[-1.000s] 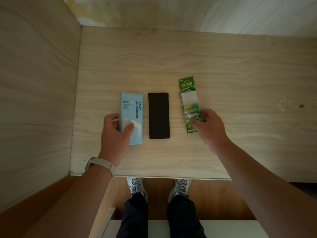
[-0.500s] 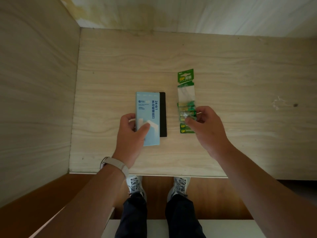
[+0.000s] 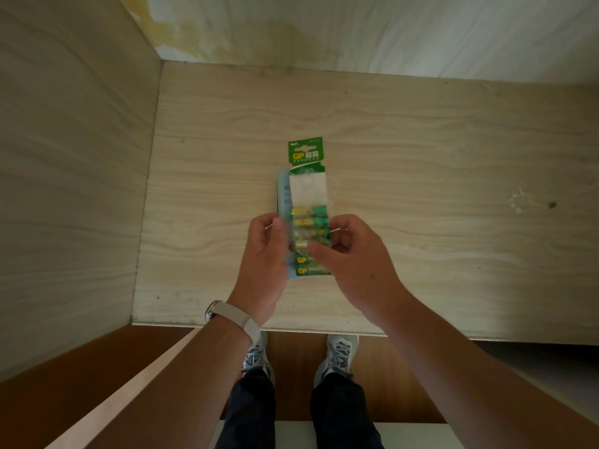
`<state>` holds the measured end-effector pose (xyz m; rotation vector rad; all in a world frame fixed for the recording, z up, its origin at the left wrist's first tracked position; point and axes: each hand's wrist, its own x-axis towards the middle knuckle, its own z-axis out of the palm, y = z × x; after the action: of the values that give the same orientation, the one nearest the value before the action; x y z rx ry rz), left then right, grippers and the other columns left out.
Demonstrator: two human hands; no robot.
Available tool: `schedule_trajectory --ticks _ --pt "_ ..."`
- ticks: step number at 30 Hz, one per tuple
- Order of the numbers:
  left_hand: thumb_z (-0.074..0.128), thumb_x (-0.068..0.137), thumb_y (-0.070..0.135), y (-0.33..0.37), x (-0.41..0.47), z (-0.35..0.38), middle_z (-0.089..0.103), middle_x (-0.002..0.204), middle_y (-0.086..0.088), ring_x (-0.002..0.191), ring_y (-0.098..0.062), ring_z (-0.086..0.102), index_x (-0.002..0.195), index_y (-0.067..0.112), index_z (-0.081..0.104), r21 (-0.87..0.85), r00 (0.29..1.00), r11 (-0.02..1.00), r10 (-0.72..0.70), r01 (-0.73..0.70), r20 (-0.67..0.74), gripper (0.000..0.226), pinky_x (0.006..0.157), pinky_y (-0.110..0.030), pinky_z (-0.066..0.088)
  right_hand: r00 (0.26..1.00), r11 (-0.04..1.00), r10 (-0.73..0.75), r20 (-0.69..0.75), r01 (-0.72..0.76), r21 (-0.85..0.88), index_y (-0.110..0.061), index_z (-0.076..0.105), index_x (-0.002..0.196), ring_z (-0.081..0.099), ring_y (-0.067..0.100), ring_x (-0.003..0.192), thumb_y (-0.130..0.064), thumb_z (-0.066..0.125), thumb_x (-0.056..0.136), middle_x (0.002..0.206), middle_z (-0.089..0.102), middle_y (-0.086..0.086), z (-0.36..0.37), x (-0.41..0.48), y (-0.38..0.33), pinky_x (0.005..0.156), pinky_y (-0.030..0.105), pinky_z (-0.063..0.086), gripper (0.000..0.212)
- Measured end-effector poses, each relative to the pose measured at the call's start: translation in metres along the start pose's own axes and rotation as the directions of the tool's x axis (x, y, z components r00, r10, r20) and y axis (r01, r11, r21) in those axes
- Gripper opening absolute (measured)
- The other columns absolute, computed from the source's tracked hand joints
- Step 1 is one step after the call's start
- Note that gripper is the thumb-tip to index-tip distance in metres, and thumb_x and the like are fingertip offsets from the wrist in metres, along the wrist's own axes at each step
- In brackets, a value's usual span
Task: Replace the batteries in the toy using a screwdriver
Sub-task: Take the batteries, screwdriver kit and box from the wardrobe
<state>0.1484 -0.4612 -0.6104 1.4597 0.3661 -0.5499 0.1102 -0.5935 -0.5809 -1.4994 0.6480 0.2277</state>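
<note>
Nearest the camera: dark trousers [image 3: 340,413] and two grey-white laced shoes [image 3: 340,351] on a brown floor, just under the table's front edge.

Both forearms reach fwd over that edge. The L wrist wears a pale watch band [image 3: 235,315].

The left hand [image 3: 264,257] sits near the middle of the table, fingers curled. Its thumb and fingertips close on the left edge of a light-blue box [image 3: 283,196]; this part is motion-blurred, so the exact grip is hard to read.

The right hand [image 3: 355,264] is just beside it, almost touching. Its thumb lies across the front of the battery pack [image 3: 308,186], low down, and its curled fingers hook the pack's right edge, i.e. a pinch hold.

The pack is a green GP card w/ a clear blister. Green-and-gold cells show in the blister's lower half, betw. the two hands. The card's green header sticks out beyond the fingers, pointing away from the person.

The pack lies over the box & covers most of it. Only a strip of blue shows along the pack's left side, plus a sliver below.

Beneath is a pale wood-grain table [image 3: 421,150] w/ a small white scuff [image 3: 517,200] and a dark spot [image 3: 552,205] far right. A wood-grain panel [image 3: 71,189] closes the left side; a stained, pale back wall [image 3: 389,27] stands behind.
</note>
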Motion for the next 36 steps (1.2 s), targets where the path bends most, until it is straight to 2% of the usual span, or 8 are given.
schedule_trajectory --ticks 4,5,8,12,19,24,29,36 --pt "0.052 0.089 0.044 0.002 -0.007 -0.004 0.075 0.096 0.006 0.092 -0.013 0.071 0.114 0.019 0.053 -0.045 0.999 0.999 0.004 -0.002 0.044 0.035 0.078 -0.030 0.059 1.000 0.996 -0.018 -0.007 0.017 -0.087 -0.029 0.062 0.092 0.066 0.019 0.070 -0.035 0.074 0.069 0.082 0.072 0.003 0.008 -0.004 0.003 0.069 0.042 0.054 0.027" --pt "0.055 0.086 0.045 0.003 -0.008 -0.006 0.075 0.101 0.004 0.099 -0.017 0.070 0.116 0.020 0.054 -0.052 0.999 0.999 -0.007 0.010 0.050 0.040 0.085 -0.037 0.058 0.999 0.992 -0.029 -0.015 0.027 -0.121 -0.029 0.062 0.091 0.066 0.019 0.070 -0.036 0.073 0.070 0.083 0.072 0.001 0.008 -0.005 0.004 0.068 0.039 0.053 0.025" --pt "0.058 0.084 0.044 0.005 -0.015 -0.009 0.072 0.117 -0.005 0.116 -0.031 0.065 0.129 0.017 0.053 -0.072 0.998 0.997 -0.027 0.031 0.058 0.053 0.097 -0.051 0.050 0.992 0.939 -0.112 -0.058 0.087 -0.334 -0.036 0.056 0.086 0.059 0.005 0.071 -0.037 0.074 0.075 0.088 0.063 -0.008 0.010 -0.006 0.005 0.060 0.011 0.042 0.021" --pt "0.064 0.084 0.037 0.006 -0.018 -0.013 0.075 0.112 -0.004 0.107 -0.027 0.071 0.131 0.009 0.056 -0.075 0.998 0.996 -0.043 0.046 0.034 0.054 0.093 -0.051 0.055 0.980 0.853 -0.194 -0.038 0.149 -0.500 -0.033 0.056 0.090 0.053 0.005 0.073 -0.038 0.073 0.078 0.086 0.054 -0.009 0.015 -0.010 0.006 0.059 0.013 0.038 0.021" --pt "0.068 0.080 0.038 0.010 -0.016 -0.024 0.073 0.113 -0.014 0.104 -0.032 0.071 0.122 0.006 0.061 -0.126 0.995 0.988 -0.094 0.087 -0.045 0.053 0.088 -0.049 0.058 0.988 0.901 -0.154 0.019 0.148 -0.408 -0.038 0.056 0.094 0.057 0.009 0.068 -0.034 0.077 0.079 0.081 0.062 -0.006 0.022 -0.008 0.003 0.057 0.019 0.043 0.026" --pt "0.066 0.080 0.037 0.017 -0.009 -0.041 0.072 0.116 -0.020 0.099 -0.032 0.073 0.128 -0.001 0.057 -0.203 0.994 0.976 -0.094 0.081 -0.055 0.062 0.082 -0.045 0.061 0.987 0.901 -0.143 0.073 0.161 -0.403 -0.044 0.054 0.097 0.059 0.006 0.074 -0.039 0.075 0.079 0.087 0.060 -0.010 0.019 0.000 0.008 0.061 0.013 0.044 0.028" --pt "0.064 0.083 0.035 0.022 0.000 -0.065 0.071 0.119 -0.019 0.103 -0.030 0.072 0.132 -0.001 0.055 -0.198 0.992 0.977 -0.095 0.077 -0.080 0.061 0.085 -0.046 0.061 0.994 0.783 -0.099 -0.053 0.045 -0.620 -0.021 0.055 0.121 0.058 0.013 0.086 -0.034 0.065 0.089 0.101 0.056 -0.005 0.015 0.021 0.033 0.070 0.024 0.041 0.036" --pt "0.066 0.081 0.038 0.015 -0.001 -0.085 0.073 0.117 -0.017 0.104 -0.030 0.072 0.130 -0.001 0.057 -0.234 0.990 0.970 -0.095 0.068 -0.107 0.063 0.084 -0.045 0.062 0.982 0.658 -0.036 -0.187 -0.118 -0.744 -0.019 0.042 0.134 0.054 0.023 0.107 -0.054 0.064 0.084 0.120 0.048 0.001 0.046 0.042 0.045 0.083 0.045 0.054 0.066"
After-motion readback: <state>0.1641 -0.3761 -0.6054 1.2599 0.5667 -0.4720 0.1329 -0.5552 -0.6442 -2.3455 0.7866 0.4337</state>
